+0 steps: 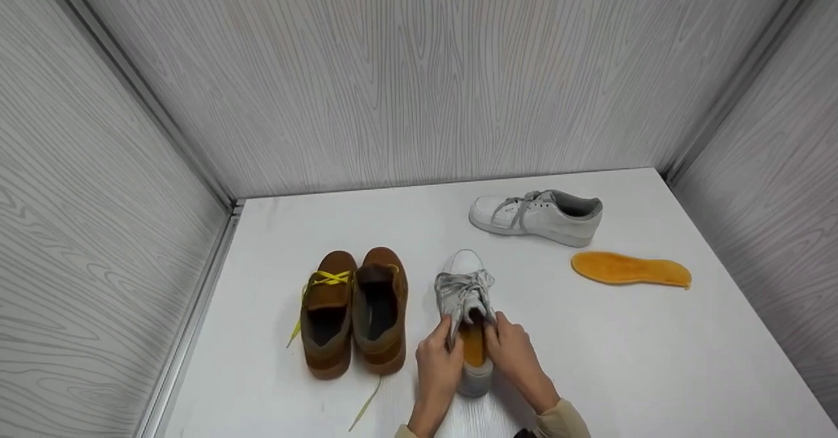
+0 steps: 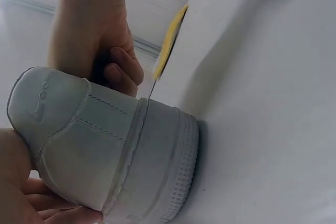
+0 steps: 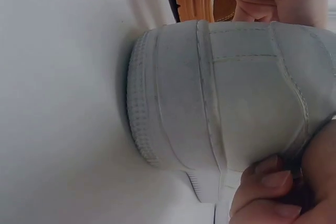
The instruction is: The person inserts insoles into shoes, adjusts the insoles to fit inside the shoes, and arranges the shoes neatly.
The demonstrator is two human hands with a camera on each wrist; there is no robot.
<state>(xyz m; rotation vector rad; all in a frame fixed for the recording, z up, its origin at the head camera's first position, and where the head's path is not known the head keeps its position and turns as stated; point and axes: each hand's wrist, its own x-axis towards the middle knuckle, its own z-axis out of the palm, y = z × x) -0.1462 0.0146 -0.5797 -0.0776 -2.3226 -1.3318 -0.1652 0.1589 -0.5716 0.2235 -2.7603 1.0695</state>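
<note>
A white sneaker [image 1: 466, 264] with grey laces stands toe away, an orange insole [image 1: 473, 346] lying inside it. My left hand [image 1: 438, 365] grips the left side of its opening, thumb at the collar. On the opposite side my right hand [image 1: 515, 354] pinches the collar edge. The left wrist view shows the sneaker's heel [image 2: 100, 135] between both hands, its sole on the table. Curled fingers [image 3: 262, 192] of the right hand lie along the sneaker's side in the right wrist view. The hands partly hide the collar.
Brown shoes [image 1: 327, 333] with yellow laces stand as a pair to the left. A loose yellowish lace end [image 1: 365, 404] trails below them. Another white sneaker [image 1: 537, 219] lies sideways-on at the back right, near a second orange insole [image 1: 628, 269]. Wood-grain panels [image 1: 419, 78] enclose the table.
</note>
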